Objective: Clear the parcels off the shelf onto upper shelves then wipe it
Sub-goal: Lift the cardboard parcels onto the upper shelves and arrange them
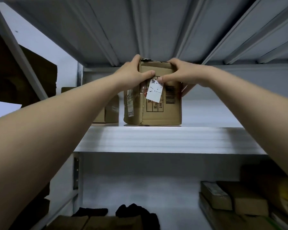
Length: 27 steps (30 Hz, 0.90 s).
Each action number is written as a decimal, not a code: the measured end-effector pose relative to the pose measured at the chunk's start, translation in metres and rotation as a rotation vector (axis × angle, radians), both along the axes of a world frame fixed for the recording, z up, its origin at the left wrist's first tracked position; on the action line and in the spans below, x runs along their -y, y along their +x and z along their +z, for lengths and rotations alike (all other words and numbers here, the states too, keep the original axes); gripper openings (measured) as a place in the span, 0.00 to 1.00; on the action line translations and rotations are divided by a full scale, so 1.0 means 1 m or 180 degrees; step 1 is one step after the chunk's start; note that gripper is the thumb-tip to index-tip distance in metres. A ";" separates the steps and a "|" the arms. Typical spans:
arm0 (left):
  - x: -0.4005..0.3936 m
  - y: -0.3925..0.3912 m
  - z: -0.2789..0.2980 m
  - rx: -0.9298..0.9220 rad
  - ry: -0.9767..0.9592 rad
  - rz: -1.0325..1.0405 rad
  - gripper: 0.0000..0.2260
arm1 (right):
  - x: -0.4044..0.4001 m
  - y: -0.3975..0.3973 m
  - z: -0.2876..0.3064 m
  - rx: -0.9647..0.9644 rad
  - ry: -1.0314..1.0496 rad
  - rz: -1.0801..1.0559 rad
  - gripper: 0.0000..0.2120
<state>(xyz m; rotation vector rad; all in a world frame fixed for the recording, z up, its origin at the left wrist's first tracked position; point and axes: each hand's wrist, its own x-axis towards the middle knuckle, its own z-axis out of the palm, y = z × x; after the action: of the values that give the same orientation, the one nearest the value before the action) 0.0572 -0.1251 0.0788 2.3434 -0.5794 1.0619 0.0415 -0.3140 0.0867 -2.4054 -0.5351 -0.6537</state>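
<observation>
A brown cardboard parcel [160, 110] with a white label and a barcode stands upright at the front edge of the upper white shelf [165, 140]. My left hand [131, 72] grips its top left corner, thumb on the front face. My right hand [181, 75] grips its top right side, thumb on the label and fingers wrapped round the right edge. Another cardboard parcel [109, 112] sits just left of it, partly hidden by my left forearm. On the shelf below lie more parcels [226, 196] at the right and others [93, 222] at the bottom front.
The ribbed underside of a higher shelf [156, 30] hangs close above the held parcel. A dark cloth-like bundle [136, 213] lies on the lower shelf. Large brown cartons [15, 72] stand outside the rack at left. A metal upright [79, 77] frames the left side.
</observation>
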 end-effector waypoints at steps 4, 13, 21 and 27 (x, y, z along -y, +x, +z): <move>-0.039 0.020 0.013 -0.0158 0.0303 0.0184 0.29 | -0.040 0.024 0.002 0.0088 -0.0031 -0.0086 0.30; -0.087 0.060 0.036 -0.0200 0.0216 0.0425 0.27 | -0.107 0.065 0.008 0.0144 -0.0331 -0.0465 0.36; -0.124 0.103 0.037 -0.0077 0.0096 0.1611 0.19 | -0.128 0.094 0.011 0.0102 -0.0593 -0.0554 0.31; -0.152 0.131 0.027 -0.0690 0.1526 0.2394 0.29 | -0.130 0.112 0.015 -0.0064 -0.0697 -0.0478 0.30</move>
<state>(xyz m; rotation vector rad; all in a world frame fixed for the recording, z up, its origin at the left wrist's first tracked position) 0.1878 0.0268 0.1062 3.1695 0.1922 1.0069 0.1539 -0.1837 0.1015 -2.6753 -0.4403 -0.6629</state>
